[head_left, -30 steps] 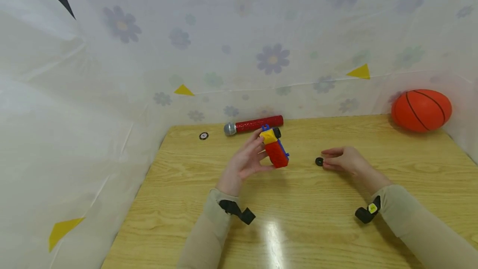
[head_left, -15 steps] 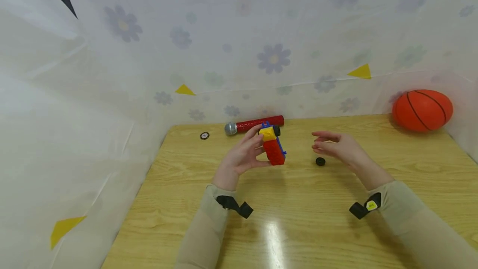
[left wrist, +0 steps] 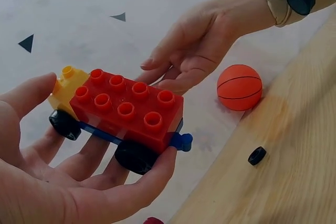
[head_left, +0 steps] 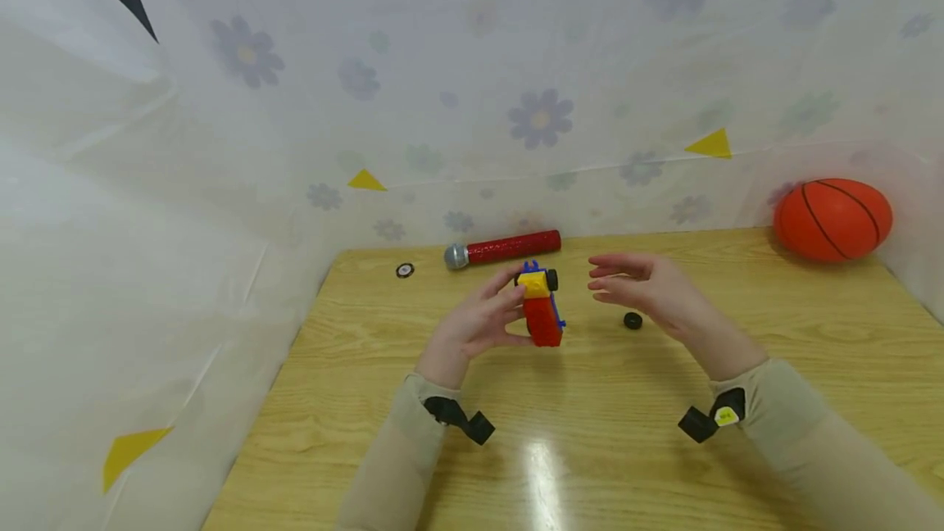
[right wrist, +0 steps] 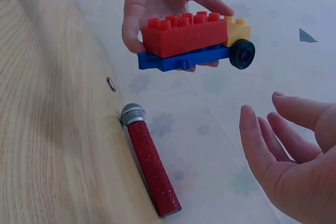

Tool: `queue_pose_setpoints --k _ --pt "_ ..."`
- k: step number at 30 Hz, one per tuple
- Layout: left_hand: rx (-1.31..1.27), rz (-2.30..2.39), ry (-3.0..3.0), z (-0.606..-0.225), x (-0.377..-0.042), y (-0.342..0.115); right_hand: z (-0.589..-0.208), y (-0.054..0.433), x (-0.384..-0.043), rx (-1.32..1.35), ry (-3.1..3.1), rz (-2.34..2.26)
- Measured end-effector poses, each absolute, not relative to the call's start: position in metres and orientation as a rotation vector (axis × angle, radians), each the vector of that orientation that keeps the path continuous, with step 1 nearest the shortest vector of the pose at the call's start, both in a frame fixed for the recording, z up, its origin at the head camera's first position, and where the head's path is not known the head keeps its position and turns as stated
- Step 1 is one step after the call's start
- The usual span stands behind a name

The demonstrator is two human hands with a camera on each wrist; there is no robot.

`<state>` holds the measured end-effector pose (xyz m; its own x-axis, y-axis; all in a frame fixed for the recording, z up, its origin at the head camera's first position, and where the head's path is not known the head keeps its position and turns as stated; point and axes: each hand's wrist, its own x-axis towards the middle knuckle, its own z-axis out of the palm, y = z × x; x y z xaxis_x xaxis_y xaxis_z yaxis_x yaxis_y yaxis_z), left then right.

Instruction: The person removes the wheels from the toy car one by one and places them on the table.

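My left hand (head_left: 475, 324) holds a toy truck (head_left: 543, 316) above the table, its fingers and thumb around the ends. A red studded brick (left wrist: 126, 106) and a yellow brick (left wrist: 68, 88) sit on its blue base (right wrist: 184, 57). Two black wheels show on the side seen in the left wrist view. On the opposite side, the right wrist view shows one wheel (right wrist: 242, 54) at the yellow end and a bare blue peg farther back. A loose black wheel (head_left: 633, 320) lies flat on the table. Near it, my right hand (head_left: 652, 292) hovers with fingers extended, holding nothing.
A red microphone (head_left: 509, 248) with a silver head lies along the table's back edge. Left of it is a small round black-and-white disc (head_left: 405, 270). An orange basketball (head_left: 833, 220) rests at the back right corner. Flower-patterned sheeting (head_left: 442, 105) stands behind the wooden table (head_left: 354, 367).
The right hand has let go of the loose wheel, leaving it on the table, and has moved left toward the truck. The left hand has turned the truck slightly more upright in view.
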<state>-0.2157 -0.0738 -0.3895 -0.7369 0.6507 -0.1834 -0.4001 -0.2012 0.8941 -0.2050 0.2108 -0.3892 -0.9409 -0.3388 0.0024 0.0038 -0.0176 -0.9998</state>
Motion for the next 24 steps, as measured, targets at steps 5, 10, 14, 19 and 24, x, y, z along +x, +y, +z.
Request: queue_pose_setpoints --k 5,10,14,19,24 --pt "0.305 1.976 1.35 -0.394 -0.214 -0.069 -0.387 0.199 -0.203 -0.364 2.038 -2.009" --pt "0.308 1.952 1.345 -0.396 -0.212 -0.063 -0.386 0.19 -0.203 -0.395 2.027 -1.988" --pt "0.321 1.933 1.359 -0.397 -0.211 -0.06 -0.386 0.188 -0.203 -0.397 2.021 -1.98" --pt "0.326 1.919 1.363 -0.397 -0.21 -0.058 -0.385 0.186 -0.202 -0.366 2.033 -1.958" --pt "0.325 1.913 1.372 -0.397 -0.21 -0.057 -0.384 0.185 -0.201 -0.311 2.037 -1.931"
